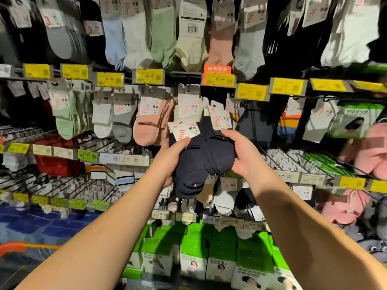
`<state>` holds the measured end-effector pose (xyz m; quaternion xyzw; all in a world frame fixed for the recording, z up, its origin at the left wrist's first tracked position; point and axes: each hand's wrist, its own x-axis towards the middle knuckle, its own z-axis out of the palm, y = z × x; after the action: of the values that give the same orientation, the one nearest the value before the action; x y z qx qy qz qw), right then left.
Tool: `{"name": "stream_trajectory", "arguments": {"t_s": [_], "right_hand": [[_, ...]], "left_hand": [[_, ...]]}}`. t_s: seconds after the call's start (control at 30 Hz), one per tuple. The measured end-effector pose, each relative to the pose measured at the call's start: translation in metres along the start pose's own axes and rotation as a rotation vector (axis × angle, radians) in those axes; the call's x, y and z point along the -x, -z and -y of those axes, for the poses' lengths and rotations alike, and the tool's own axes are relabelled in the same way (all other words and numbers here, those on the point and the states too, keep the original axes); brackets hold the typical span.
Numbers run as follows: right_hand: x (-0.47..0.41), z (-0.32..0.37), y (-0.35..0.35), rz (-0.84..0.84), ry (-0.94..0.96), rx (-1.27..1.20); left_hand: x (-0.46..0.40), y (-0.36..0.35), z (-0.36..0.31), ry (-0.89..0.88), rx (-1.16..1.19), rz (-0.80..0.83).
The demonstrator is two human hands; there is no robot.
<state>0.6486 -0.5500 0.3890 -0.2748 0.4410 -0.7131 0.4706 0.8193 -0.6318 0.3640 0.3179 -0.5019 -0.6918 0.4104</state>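
The bundle of navy socks (204,158) is held in the air in front of the middle of the display rack (259,124). It lies between the two hands and touches both.

The left hand (172,159) grips its left side. The thumb lies across the front, with its tip at the lower edge of a white card label (184,130). That label has a red mark, is tilted, and sits at the bundle's upper left corner.

The right hand (240,152) clasps the right side, fingers curled over the top of the dark fabric and palm pressed against it. A second card label (218,120) sticks up from the bundle's upper right, just above the right hand's fingers. The toes of the socks hang down below both hands.

Directly behind the bundle, cream socks (187,105) hang on a hook in the rack's middle row. Just to their left hang pink socks (149,124), then grey socks (123,124), then pale green socks (65,116) toward the rack's left edge.

Yellow price tags (149,76) run along the rail above that row. An orange tag (217,69) sits above one of them near the middle. Green and white boxes (194,248) stand along the rack's bottom edge. At the rack's right edge hang pink fluffy items (372,149), too blurred to make out.
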Motion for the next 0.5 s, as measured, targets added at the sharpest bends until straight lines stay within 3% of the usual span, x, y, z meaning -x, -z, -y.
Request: {"name": "stream_trajectory", "arguments": {"t_s": [0.27, 0.5], "right_hand": [[-0.034, 0.011, 0.017, -0.128, 0.239, 0.451], [-0.08, 0.018, 0.015, -0.127, 0.311, 0.551]], "left_hand": [[0.005, 0.014, -0.018, 0.052, 0.159, -0.022], [0.008, 0.0, -0.03, 0.043, 0.264, 0.016]]}}
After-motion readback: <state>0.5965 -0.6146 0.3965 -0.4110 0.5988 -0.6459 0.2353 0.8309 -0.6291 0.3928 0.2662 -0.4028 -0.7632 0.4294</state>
